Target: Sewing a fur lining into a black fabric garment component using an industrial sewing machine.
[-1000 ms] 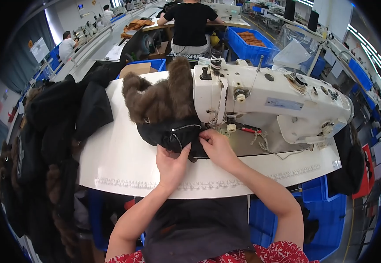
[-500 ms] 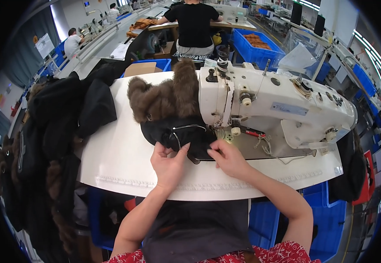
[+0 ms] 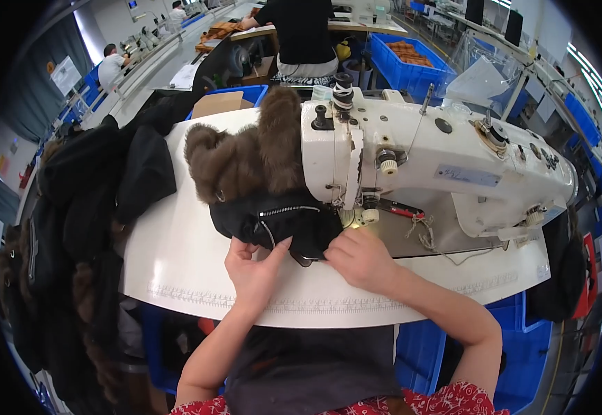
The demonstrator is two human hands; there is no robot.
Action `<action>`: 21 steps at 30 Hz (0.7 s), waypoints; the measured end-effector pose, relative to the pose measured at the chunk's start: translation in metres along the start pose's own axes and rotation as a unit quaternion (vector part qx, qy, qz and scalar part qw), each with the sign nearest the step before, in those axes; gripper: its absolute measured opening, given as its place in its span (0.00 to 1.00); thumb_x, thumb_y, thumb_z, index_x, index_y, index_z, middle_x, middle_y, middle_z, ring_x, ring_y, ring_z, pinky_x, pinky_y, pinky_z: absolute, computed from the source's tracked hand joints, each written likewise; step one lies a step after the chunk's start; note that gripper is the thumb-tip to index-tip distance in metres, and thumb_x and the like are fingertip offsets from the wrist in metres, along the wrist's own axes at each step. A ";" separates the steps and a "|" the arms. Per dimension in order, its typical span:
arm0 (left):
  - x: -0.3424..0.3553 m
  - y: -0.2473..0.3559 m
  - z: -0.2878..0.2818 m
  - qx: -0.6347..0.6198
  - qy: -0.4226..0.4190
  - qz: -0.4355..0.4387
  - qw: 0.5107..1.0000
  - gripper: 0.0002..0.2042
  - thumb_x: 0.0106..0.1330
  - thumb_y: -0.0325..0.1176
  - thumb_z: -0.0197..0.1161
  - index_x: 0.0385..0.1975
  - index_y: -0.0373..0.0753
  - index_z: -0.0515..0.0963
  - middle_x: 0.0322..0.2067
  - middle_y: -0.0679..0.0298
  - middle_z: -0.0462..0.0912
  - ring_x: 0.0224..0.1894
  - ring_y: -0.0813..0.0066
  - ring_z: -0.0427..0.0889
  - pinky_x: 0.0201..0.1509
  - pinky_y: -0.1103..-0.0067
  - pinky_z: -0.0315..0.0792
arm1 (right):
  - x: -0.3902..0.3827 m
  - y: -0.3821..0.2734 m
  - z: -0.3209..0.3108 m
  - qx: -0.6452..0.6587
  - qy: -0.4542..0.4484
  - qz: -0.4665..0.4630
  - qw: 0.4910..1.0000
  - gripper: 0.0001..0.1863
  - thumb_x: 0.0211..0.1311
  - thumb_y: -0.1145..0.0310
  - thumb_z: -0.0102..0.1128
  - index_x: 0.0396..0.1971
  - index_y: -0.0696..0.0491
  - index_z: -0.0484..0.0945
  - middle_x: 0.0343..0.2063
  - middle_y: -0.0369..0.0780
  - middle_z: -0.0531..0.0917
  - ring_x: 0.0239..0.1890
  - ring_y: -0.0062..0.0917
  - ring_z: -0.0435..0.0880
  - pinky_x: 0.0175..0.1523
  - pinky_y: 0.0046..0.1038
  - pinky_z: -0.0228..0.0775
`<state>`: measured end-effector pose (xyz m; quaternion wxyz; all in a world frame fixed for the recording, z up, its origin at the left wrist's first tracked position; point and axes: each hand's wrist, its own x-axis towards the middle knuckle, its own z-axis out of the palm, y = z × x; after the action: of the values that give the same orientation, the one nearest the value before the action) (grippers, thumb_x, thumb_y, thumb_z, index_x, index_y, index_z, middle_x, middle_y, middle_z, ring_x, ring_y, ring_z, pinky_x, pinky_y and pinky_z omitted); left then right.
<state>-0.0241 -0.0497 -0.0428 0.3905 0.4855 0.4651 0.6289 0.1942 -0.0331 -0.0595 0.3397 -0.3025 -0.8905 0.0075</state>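
Note:
A black garment piece (image 3: 294, 232) with brown fur trim (image 3: 235, 162) and a silver zipper (image 3: 289, 209) lies on the white table, up against the needle end of a white sewing machine (image 3: 412, 131). My left hand (image 3: 254, 266) grips its near edge, thumb and fingers pinched by the zipper's lower end. At the near right corner of the cloth, my right hand (image 3: 360, 257) closes on the edge just in front of the needle area. The fingertips of both hands are partly hidden by the fabric.
A red-handled tool (image 3: 401, 209) and a loose white cord (image 3: 422, 235) lie under the machine arm. Black, fur-trimmed garments (image 3: 79, 207) are heaped at the left. Blue bins (image 3: 418, 353) stand below the table. A person in black (image 3: 301, 34) sits ahead at another table.
My right hand has shifted slightly and its fingers have closed in on the cloth's edge. My left hand keeps its pinch. The whole view has shifted a little.

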 end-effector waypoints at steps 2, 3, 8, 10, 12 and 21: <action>-0.016 -0.002 -0.015 0.321 0.015 0.151 0.935 0.17 0.54 0.22 0.75 0.41 0.35 0.77 0.35 0.62 0.83 0.36 0.71 0.81 0.47 0.77 0.74 | -0.003 -0.003 0.001 -0.046 0.020 -0.061 0.997 0.09 0.49 0.69 0.61 0.31 0.53 0.79 0.31 0.35 0.75 0.35 0.27 0.74 0.38 0.30 0.69; -0.021 0.003 -0.024 0.357 0.039 0.265 0.895 0.16 0.53 0.21 0.75 0.39 0.36 0.77 0.33 0.62 0.82 0.34 0.68 0.80 0.45 0.76 0.74 | -0.004 -0.010 -0.003 -0.077 0.013 -0.058 0.995 0.10 0.47 0.69 0.60 0.31 0.54 0.79 0.30 0.35 0.75 0.35 0.27 0.74 0.38 0.28 0.69; -0.030 0.058 -0.003 0.299 -0.297 0.444 0.790 0.20 0.47 0.19 0.65 0.44 0.31 0.80 0.43 0.57 0.84 0.35 0.65 0.81 0.40 0.74 0.78 | -0.016 -0.023 0.002 -0.054 0.054 0.005 0.997 0.09 0.45 0.71 0.63 0.30 0.54 0.80 0.29 0.33 0.75 0.35 0.25 0.74 0.32 0.23 0.71; -0.012 0.061 0.024 0.360 -0.345 0.457 0.737 0.21 0.48 0.25 0.62 0.46 0.29 0.80 0.47 0.54 0.83 0.34 0.67 0.82 0.36 0.77 0.79 | -0.022 -0.019 -0.008 -0.032 0.027 0.009 0.999 0.09 0.46 0.71 0.65 0.31 0.54 0.81 0.30 0.33 0.76 0.35 0.24 0.75 0.31 0.22 0.71; -0.001 0.059 0.039 0.537 -0.385 0.359 0.659 0.22 0.49 0.25 0.62 0.49 0.29 0.78 0.52 0.50 0.80 0.32 0.70 0.84 0.34 0.78 0.79 | -0.024 -0.012 -0.011 -0.015 0.002 0.012 1.000 0.10 0.46 0.70 0.66 0.31 0.54 0.82 0.31 0.33 0.78 0.35 0.23 0.76 0.30 0.21 0.71; 0.016 0.044 0.041 0.605 -0.372 0.296 0.639 0.20 0.51 0.24 0.62 0.47 0.27 0.76 0.41 0.54 0.75 0.24 0.69 0.82 0.24 0.76 0.76 | -0.017 0.010 -0.021 0.025 -0.002 0.051 0.998 0.14 0.50 0.70 0.65 0.39 0.53 0.85 0.38 0.32 0.82 0.42 0.26 0.77 0.45 0.28 0.74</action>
<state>0.0104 -0.0372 0.0074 -0.0575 0.9182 0.3880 0.0553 0.2220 -0.0378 -0.0557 0.3446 -0.3391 -0.8740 0.0483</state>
